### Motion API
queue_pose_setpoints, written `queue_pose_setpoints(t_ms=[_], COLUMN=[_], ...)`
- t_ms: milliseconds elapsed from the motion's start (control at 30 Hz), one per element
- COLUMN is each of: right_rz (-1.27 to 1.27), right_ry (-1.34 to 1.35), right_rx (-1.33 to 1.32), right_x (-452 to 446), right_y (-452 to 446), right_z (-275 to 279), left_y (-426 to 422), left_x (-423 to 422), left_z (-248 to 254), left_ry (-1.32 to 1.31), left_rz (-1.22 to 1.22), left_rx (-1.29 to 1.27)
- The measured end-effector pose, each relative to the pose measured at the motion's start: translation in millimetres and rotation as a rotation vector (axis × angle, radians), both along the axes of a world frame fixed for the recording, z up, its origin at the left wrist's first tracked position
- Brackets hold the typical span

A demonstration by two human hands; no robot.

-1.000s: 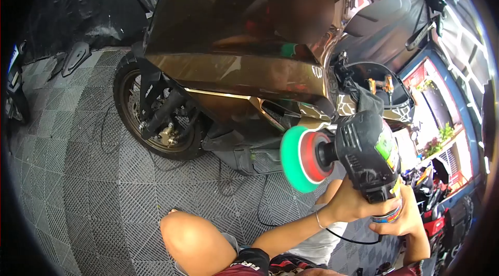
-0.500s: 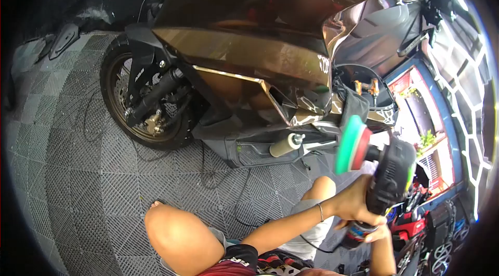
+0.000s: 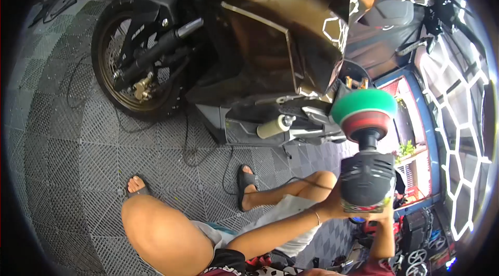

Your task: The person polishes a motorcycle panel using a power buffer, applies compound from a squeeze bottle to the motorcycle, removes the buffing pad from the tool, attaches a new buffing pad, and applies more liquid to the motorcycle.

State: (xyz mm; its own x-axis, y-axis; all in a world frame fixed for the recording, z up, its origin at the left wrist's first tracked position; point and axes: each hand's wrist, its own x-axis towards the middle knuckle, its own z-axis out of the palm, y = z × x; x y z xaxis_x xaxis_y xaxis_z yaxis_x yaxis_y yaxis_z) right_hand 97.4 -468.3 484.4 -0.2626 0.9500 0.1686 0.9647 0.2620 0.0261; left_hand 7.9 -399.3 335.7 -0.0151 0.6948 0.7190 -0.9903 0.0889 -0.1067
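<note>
Polisher in black casing stands upright in the view, held up by both hands near the right end of a bronze-and-black motor scooter. The left hand, with a thin bracelet at its wrist, is wrapped around one side of the machine's lower end. The right hand clasps the opposite side; most of its fingers are hidden, so their exact placement cannot be told. At the top of the polisher sits a green foam pad on a red backing plate, with the scooter's front compartment behind it in the view. Whether the pad touches anything cannot be told.

A pale bottle with a grey cap lies tilted on the scooter's footboard. Farther left are the front wheel and its gold brake caliper. A dark cord loops over grey grid floor tiles. The seated person's knees are bent, a dark sandal on one foot. White hexagonal light lines run along the right edge.
</note>
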Motion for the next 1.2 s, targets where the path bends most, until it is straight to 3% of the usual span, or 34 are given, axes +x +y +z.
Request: queue_pose_setpoints(t_ms=[133, 167, 200, 233, 300, 367, 833, 1200], right_rz=[0.061, -0.044, -0.150, -0.224, -0.124, 0.006, -0.266, -0.159], right_ry=[-0.277, -0.371, -0.461, -0.429, -0.372, -0.374, -0.544, -0.616], right_rx=[-0.097, -0.078, -0.051, -0.085, -0.073, -0.095, -0.182, -0.155], right_x=[-34, -39, -50, -97, -100, -117, -181, -201], right_y=[11, 6, 4, 18, 24, 38, 51, 47], right_z=[37, 38, 39, 41, 40, 42, 48, 49], left_y=[13, 19, 33, 36, 49, 44, 60, 64], left_x=[0, -5, -29, -22, -31, -22, -33, -40], left_z=[4, 3, 6, 10, 22, 13, 19, 32], left_ry=[0.040, 0.072, 0.385, 0.286, 0.072, 0.064, -0.122, -0.219], left_rz=[0.193, 0.253, -0.193, -0.189, -0.072, -0.065, -0.104, -0.121], left_rx=[0.105, 0.147, 0.311, 0.272, 0.244, 0.220, 0.256, 0.297])
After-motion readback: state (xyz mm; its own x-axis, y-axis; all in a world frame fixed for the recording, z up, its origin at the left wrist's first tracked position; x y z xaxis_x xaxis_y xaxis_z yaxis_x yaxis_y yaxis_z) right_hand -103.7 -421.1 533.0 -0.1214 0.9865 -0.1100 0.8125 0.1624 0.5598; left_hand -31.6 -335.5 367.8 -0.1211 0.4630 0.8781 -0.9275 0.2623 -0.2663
